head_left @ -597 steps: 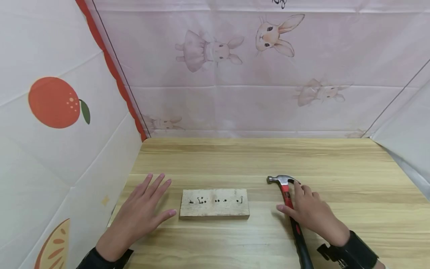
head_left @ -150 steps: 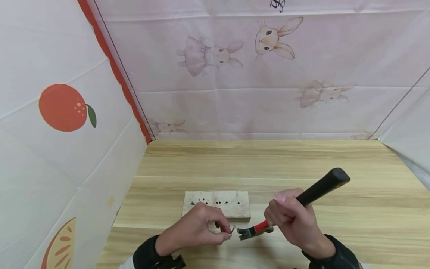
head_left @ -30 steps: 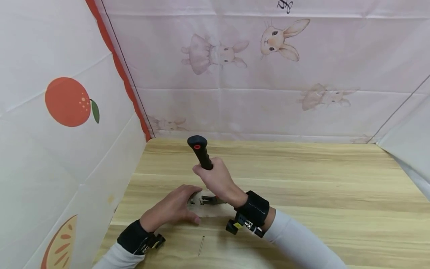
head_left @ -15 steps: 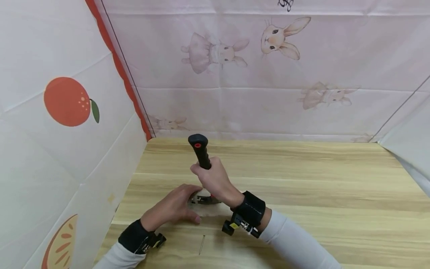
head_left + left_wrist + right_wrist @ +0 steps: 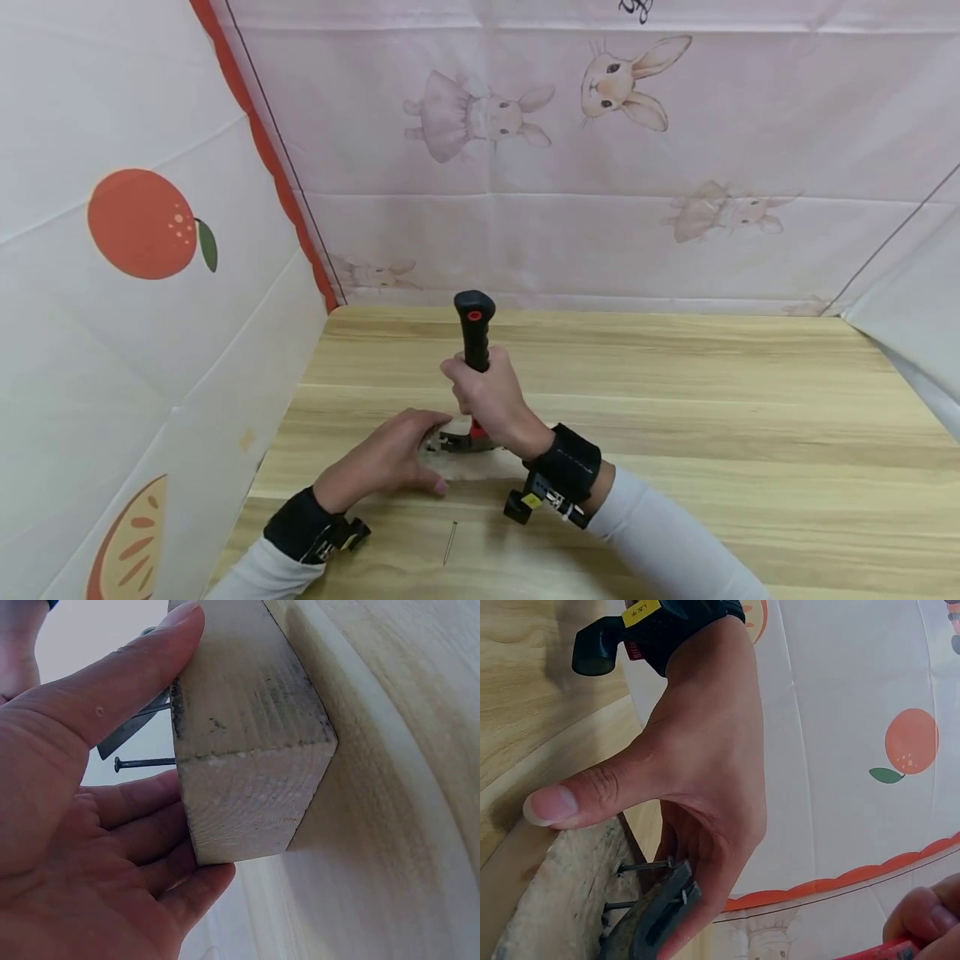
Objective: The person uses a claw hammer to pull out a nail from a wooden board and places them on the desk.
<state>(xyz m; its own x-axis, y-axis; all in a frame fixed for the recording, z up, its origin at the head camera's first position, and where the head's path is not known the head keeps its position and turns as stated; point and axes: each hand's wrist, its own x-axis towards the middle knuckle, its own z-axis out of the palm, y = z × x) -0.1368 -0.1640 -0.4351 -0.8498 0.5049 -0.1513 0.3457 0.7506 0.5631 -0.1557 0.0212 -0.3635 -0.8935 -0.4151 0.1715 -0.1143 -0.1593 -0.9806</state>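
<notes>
Hammer (image 5: 476, 337) in right hand (image 5: 493, 402), block (image 5: 251, 799) in left hand (image 5: 386, 458).

Block (image 5: 480, 469) lying on the counter (image 5: 697, 375), left hand (image 5: 381, 456) clasping its left end, right hand (image 5: 495, 397) holding hammer (image 5: 476, 336) over the block, nail (image 5: 450, 543) lying before the block, cloth (image 5: 555, 158) hanging behind it.

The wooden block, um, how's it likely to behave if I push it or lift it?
The wooden block will probably stay stiff, since its end shows solid grain. Its flat, squared faces suggest it would slide rather than roll on the table. It may be awkward to grab from above, because a nail sticks out of its upper face.
</notes>
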